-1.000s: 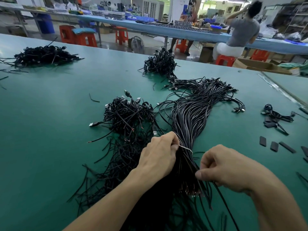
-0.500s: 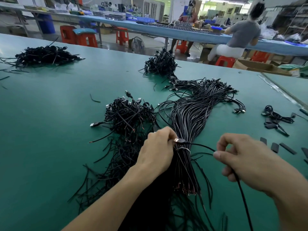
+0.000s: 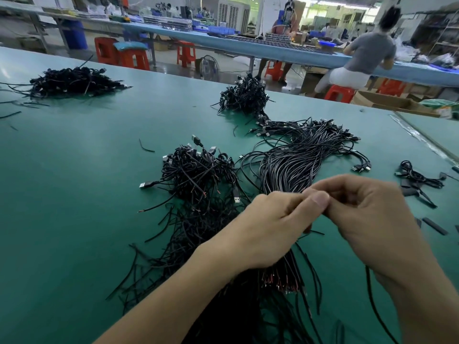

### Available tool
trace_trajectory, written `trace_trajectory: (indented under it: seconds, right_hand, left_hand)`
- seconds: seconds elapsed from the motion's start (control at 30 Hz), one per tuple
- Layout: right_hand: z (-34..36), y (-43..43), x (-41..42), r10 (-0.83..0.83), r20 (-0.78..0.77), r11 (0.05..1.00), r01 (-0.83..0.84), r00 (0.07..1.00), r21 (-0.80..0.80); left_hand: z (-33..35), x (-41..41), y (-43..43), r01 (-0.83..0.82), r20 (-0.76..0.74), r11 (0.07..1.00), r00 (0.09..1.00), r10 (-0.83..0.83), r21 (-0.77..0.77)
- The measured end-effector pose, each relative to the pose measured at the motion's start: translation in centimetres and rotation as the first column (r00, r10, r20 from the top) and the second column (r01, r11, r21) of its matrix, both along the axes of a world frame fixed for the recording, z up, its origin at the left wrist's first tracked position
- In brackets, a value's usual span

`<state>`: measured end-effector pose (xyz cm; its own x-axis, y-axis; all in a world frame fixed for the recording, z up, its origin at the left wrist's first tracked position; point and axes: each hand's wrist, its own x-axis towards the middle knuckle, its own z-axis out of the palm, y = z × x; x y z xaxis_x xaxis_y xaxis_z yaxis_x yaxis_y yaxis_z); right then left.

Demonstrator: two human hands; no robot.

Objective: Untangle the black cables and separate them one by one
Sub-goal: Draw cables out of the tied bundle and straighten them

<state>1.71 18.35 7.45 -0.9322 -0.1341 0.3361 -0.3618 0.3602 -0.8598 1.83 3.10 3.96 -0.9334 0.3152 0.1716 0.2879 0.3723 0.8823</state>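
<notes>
On green bench mat, among heaps of black cable.
Pinching a single cable in right hand, slack trailing down past the wrist; left hand curled, thumb against right fingertips, over the long bundle, hold hidden. Tangled pile just left. Beyond: blue benches, red stools, seated person.

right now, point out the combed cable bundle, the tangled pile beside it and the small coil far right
cable bundle [image 3: 290, 170], head view, mid strands
tangled pile [image 3: 196, 175], head view, knotted centre
small coil [image 3: 409, 173], head view, looped wires
</notes>
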Motion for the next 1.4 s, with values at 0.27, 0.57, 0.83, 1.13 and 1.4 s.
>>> trace_trajectory:
  seconds: [0.27,0.57,0.83,1.13,1.4]
  right_hand:
    - [-1.0,-0.8,-0.3,0.135,0.178,0.953,-0.079,0.975,-0.292]
    - [-3.4,-0.1,-1.7,-0.007,0.277,0.975,-0.055,0.961,0.217]
    - [-2.3,-1.7,0.0,0.216,0.311,0.767,-0.358,0.925,0.532]
    - [-0.3,0.6,0.0,0.142,0.05,0.957,-0.15,0.989,0.247]
    - [-0.2,0.2,-0.3,0.03,0.012,0.998,-0.03,0.999,-0.056]
  left_hand:
    - [0.4,-0.2,-1.6,0.306,0.31,0.824,0.818,-0.484,0.478]
    - [0.9,-1.3,-2.0,-0.09,0.386,0.617,0.847,-0.365,0.782]
    - [0.6,-1.7,-1.1,-0.324,0.433,0.383,0.867,-0.246,0.865]
    - [0.4,-0.4,-0.7,0.018,0.374,0.928,0.912,-0.168,0.373]
    - [1.8,-0.1,-1.2,0.05,0.457,0.798,0.797,-0.395,0.601]
